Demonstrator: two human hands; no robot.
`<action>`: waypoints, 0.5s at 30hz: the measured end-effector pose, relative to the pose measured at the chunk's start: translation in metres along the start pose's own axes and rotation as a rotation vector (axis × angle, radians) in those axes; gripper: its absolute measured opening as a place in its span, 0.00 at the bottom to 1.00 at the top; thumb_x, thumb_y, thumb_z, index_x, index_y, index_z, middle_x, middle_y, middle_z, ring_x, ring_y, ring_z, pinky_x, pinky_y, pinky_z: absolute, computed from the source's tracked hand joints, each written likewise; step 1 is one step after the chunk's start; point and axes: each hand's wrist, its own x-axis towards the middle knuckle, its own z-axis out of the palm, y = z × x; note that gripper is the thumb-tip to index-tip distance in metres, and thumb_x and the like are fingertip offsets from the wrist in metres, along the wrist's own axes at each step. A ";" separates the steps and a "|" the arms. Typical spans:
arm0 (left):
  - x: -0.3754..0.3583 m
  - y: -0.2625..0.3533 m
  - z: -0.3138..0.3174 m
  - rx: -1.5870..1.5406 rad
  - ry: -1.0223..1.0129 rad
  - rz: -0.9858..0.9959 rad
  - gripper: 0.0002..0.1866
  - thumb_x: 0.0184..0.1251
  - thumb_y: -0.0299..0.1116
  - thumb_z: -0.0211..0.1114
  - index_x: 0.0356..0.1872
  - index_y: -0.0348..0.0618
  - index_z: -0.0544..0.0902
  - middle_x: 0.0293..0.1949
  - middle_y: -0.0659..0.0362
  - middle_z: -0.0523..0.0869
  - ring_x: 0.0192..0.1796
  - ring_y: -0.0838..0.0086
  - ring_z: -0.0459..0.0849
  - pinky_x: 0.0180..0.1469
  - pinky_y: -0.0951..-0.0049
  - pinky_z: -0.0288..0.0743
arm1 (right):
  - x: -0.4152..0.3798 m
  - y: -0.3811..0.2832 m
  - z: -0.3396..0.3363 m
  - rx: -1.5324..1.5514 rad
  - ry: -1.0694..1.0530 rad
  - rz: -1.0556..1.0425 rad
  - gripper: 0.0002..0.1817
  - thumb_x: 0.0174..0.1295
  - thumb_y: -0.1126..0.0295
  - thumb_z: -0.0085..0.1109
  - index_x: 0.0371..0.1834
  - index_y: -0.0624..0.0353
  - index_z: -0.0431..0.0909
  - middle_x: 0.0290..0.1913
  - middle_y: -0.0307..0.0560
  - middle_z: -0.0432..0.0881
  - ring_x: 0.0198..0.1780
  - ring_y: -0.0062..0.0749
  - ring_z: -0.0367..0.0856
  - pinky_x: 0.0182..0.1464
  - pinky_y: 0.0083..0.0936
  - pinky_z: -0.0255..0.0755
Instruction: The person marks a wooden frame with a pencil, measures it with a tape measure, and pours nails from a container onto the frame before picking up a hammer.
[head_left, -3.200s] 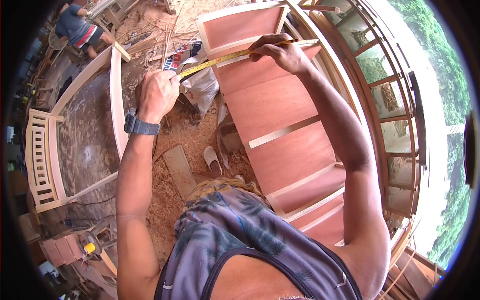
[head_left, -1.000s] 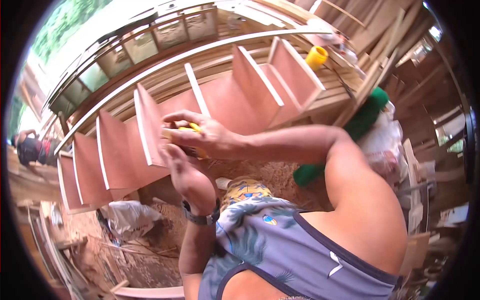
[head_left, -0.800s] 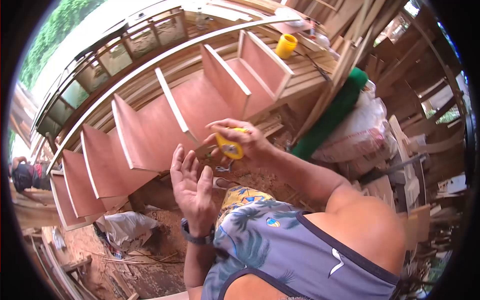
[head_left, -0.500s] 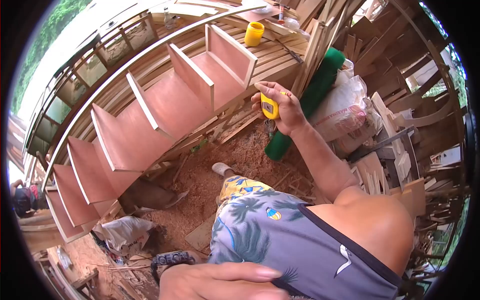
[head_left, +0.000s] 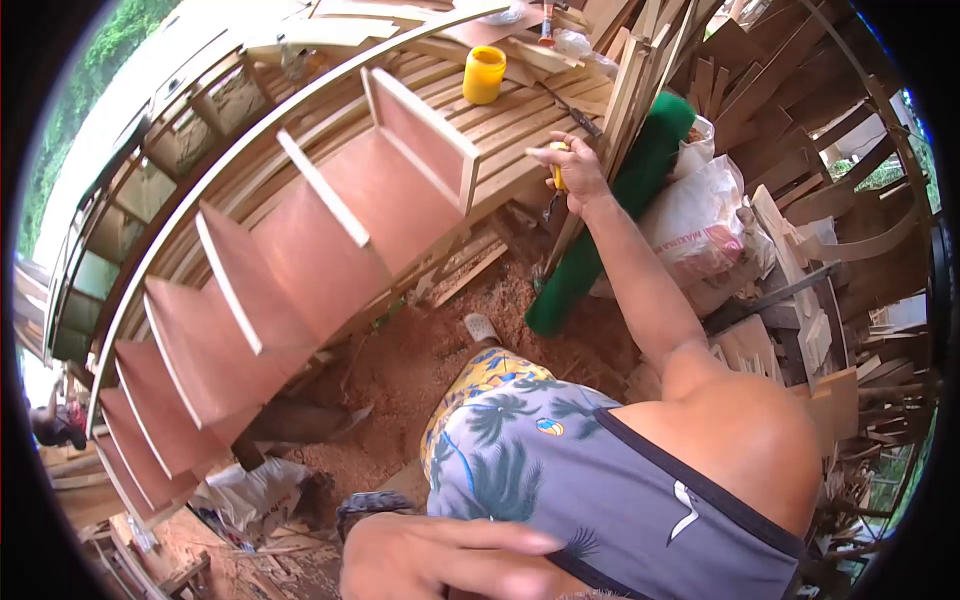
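Note:
My right hand is stretched forward beside the end of a long wooden unit, its fingers wrapped round a yellow tape measure. The unit has reddish plywood panels and several upright dividers with pale edges; its end panel stands left of this hand. At the bottom, my left hand is in front of my shirt, fingers extended to the right and slightly blurred, with nothing visible in them. A dark band or watch is near the left wrist.
Long boards carry a yellow jar. Right of them are a green roll, white sacks and stacked wood offcuts. Shavings cover the floor. Another person is partly visible at far left.
My right hand has moved up and away from me with the tape measure, now seen more edge-on. The view has shifted, and the wooden unit appears farther left. My left hand has moved slightly right.

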 end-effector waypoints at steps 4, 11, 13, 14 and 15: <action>-0.035 0.026 -0.141 0.340 -0.386 -0.152 0.11 0.68 0.37 0.68 0.41 0.39 0.86 0.46 0.47 0.90 0.46 0.46 0.89 0.51 0.45 0.84 | 0.132 0.047 -0.036 -0.086 -0.017 0.044 0.37 0.49 0.65 0.80 0.64 0.56 0.74 0.44 0.40 0.84 0.41 0.25 0.83 0.38 0.26 0.78; -0.054 -0.013 -0.155 0.573 0.609 0.064 0.27 0.61 0.37 0.69 0.61 0.40 0.80 0.44 0.51 0.82 0.41 0.60 0.81 0.44 0.61 0.73 | 0.255 0.064 -0.038 -1.244 -0.207 -0.310 0.40 0.59 0.49 0.75 0.70 0.57 0.70 0.55 0.69 0.84 0.58 0.60 0.84 0.61 0.49 0.78; -0.035 -0.020 -0.162 0.673 0.527 0.021 0.29 0.60 0.37 0.69 0.63 0.39 0.79 0.44 0.49 0.83 0.41 0.60 0.82 0.42 0.61 0.75 | 0.280 0.077 -0.040 -1.252 -0.238 -0.324 0.43 0.59 0.46 0.74 0.72 0.56 0.68 0.57 0.69 0.83 0.60 0.60 0.83 0.62 0.49 0.77; -0.025 -0.026 -0.163 0.683 0.532 0.024 0.29 0.60 0.37 0.69 0.63 0.39 0.79 0.44 0.49 0.83 0.41 0.60 0.82 0.42 0.61 0.75 | 0.291 0.084 -0.041 -1.265 -0.259 -0.338 0.45 0.59 0.43 0.73 0.74 0.55 0.67 0.60 0.69 0.82 0.61 0.61 0.82 0.64 0.49 0.76; -0.012 -0.034 -0.164 0.680 0.535 -0.034 0.27 0.60 0.37 0.70 0.60 0.38 0.81 0.44 0.48 0.84 0.41 0.58 0.83 0.42 0.61 0.76 | 0.299 0.089 -0.041 -1.272 -0.223 -0.355 0.44 0.59 0.43 0.73 0.73 0.56 0.69 0.58 0.69 0.83 0.61 0.61 0.82 0.64 0.49 0.76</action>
